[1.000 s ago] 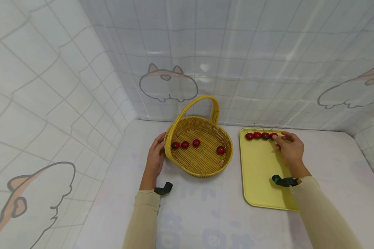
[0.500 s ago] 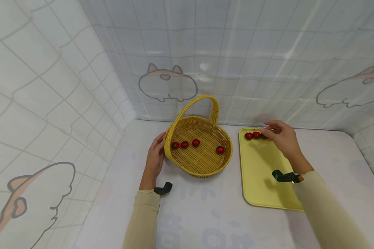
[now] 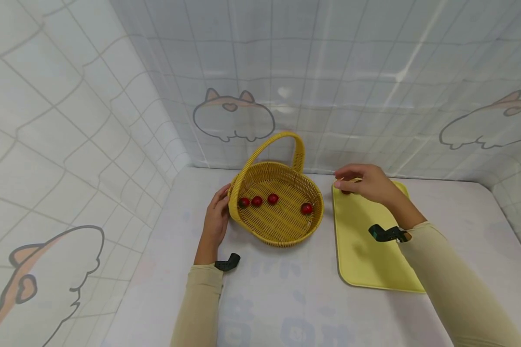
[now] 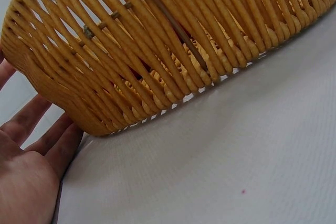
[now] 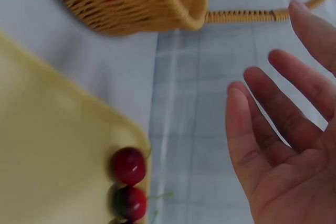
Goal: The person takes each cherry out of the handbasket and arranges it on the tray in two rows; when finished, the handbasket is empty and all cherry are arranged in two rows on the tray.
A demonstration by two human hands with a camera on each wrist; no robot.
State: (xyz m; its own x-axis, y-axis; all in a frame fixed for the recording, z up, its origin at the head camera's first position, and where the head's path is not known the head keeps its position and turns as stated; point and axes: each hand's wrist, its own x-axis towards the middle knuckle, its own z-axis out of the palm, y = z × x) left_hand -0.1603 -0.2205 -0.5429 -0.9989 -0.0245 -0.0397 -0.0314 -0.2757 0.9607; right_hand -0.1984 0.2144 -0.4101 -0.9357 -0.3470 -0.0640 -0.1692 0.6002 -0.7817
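Observation:
A yellow wicker basket (image 3: 282, 243) with a tall arched handle stands in the middle, several red cherries (image 3: 257, 201) spread over its floor. My left hand (image 3: 217, 214) rests against the basket's left side, its fingers (image 4: 31, 119) lying fairly straight along the woven wall. Over the far left corner of the yellow tray (image 3: 360, 270), my right hand (image 3: 369, 183) hovers with nothing in it. In the right wrist view its fingers are spread and relaxed. Stemmed cherries (image 5: 128, 165) lie in a row along the tray's far edge, mostly covered by this hand in the head view.
Behind the basket and tray rises a pale grid-patterned curtain (image 3: 351, 96) with cartoon animals, and another stretch of it closes off the left. A white cloth (image 3: 295, 299) covers the table. A dark camera mount (image 3: 386, 233) sits on the right wrist.
From the right end of the cherry row, my right hand has moved left over the tray to its far left corner. The left hand and basket stay put.

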